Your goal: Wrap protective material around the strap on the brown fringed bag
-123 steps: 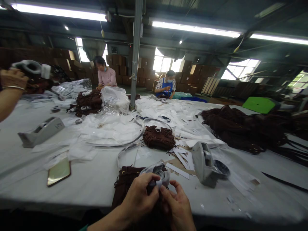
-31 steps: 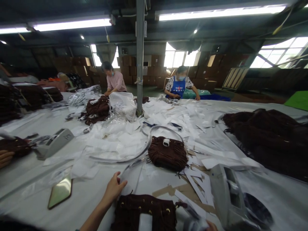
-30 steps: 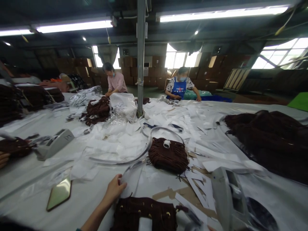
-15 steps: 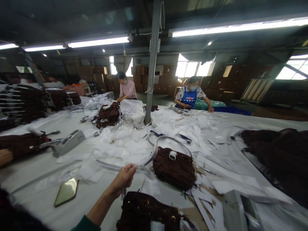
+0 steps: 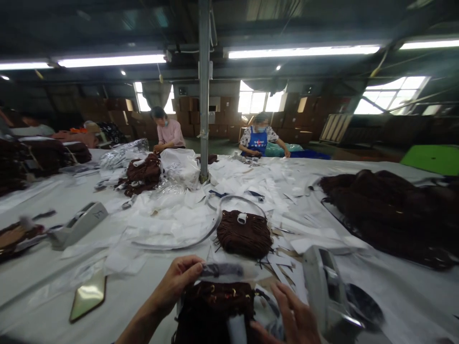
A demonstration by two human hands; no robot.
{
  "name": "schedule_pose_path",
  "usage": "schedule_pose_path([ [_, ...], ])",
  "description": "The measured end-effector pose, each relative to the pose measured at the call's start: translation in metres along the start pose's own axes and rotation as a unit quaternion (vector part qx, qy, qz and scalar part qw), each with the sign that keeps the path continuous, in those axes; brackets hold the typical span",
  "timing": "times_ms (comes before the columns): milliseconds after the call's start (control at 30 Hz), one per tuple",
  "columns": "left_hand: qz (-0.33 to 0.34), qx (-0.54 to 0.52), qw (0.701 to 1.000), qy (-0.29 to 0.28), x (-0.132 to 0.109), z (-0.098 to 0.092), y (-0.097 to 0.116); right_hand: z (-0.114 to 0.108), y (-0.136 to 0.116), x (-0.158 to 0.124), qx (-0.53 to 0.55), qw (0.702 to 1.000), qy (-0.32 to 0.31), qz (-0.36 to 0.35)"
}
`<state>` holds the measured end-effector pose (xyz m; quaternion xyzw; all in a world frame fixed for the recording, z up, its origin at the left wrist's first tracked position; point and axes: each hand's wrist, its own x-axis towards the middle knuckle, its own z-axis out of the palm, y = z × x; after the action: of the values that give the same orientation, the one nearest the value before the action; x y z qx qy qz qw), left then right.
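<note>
My left hand (image 5: 179,279) is closed in a pinch at the upper left of a dark brown fringed bag (image 5: 215,310). From its fingertips a plastic-wrapped strap (image 5: 224,270) runs rightward above the bag's top edge, blurred by motion. My right hand (image 5: 296,315) is at the bag's right side, fingers apart, beside clear plastic. Gold eyelets and a white tag (image 5: 237,329) show on the bag. Just beyond lies another brown fringed bag (image 5: 244,234) with a looped wrapped strap (image 5: 217,220).
Tape dispensers stand at right (image 5: 328,291) and left (image 5: 81,224). A phone (image 5: 88,294) lies at left. A brown pile (image 5: 387,210) covers the right side. White paper scraps (image 5: 179,215) spread around a metal post (image 5: 204,95). Two co-workers sit across the table; a co-worker's hand (image 5: 12,236) is at far left.
My right hand has come into view at the near bag's right side. My left hand has moved down close to the bag's top edge with the strap. The view has turned right.
</note>
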<state>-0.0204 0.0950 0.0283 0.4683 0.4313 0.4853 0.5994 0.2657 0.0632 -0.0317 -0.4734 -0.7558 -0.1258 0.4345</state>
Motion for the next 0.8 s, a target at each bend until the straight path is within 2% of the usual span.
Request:
schedule_pose_path([
  [33, -0.003, -0.002, 1.000, -0.010, -0.004, 0.002, 0.002, 0.005, -0.012, 0.012, 0.009, 0.999, -0.007, -0.039],
  [100, -0.007, -0.004, 0.999, -0.038, -0.012, 0.007, 0.006, 0.018, -0.030, 0.030, 0.028, 0.997, -0.037, -0.055],
  [200, -0.003, -0.003, 0.997, -0.077, -0.025, 0.012, 0.015, 0.033, -0.045, 0.048, 0.047, 0.997, -0.028, -0.057],
  [267, 0.010, 0.012, 0.995, -0.102, -0.032, 0.014, 0.022, 0.035, -0.051, 0.056, 0.077, 0.996, -0.015, -0.035],
  [367, 0.049, 0.117, 0.985, -0.116, -0.037, 0.018, 0.033, 0.024, -0.063, 0.069, 0.155, 0.983, -0.059, 0.083],
  [433, 0.077, 0.198, 0.973, -0.091, -0.035, 0.022, 0.037, 0.012, -0.074, 0.077, 0.224, 0.952, -0.095, 0.184],
  [533, 0.087, 0.235, 0.965, -0.073, -0.028, 0.029, 0.036, -0.002, -0.091, 0.086, 0.331, 0.899, -0.118, 0.263],
  [600, 0.063, 0.219, 0.968, -0.105, -0.026, 0.033, 0.032, -0.006, -0.100, 0.088, 0.358, 0.883, -0.111, 0.282],
  [667, 0.038, 0.195, 0.971, -0.135, -0.027, 0.035, 0.027, -0.007, -0.108, 0.087, 0.358, 0.882, -0.099, 0.290],
  [733, 0.036, 0.174, 0.976, -0.128, -0.030, 0.034, 0.023, -0.009, -0.114, 0.083, 0.356, 0.886, -0.102, 0.279],
  [800, 0.045, 0.164, 0.981, -0.092, -0.033, 0.030, 0.021, -0.011, -0.118, 0.076, 0.333, 0.905, -0.107, 0.243],
])
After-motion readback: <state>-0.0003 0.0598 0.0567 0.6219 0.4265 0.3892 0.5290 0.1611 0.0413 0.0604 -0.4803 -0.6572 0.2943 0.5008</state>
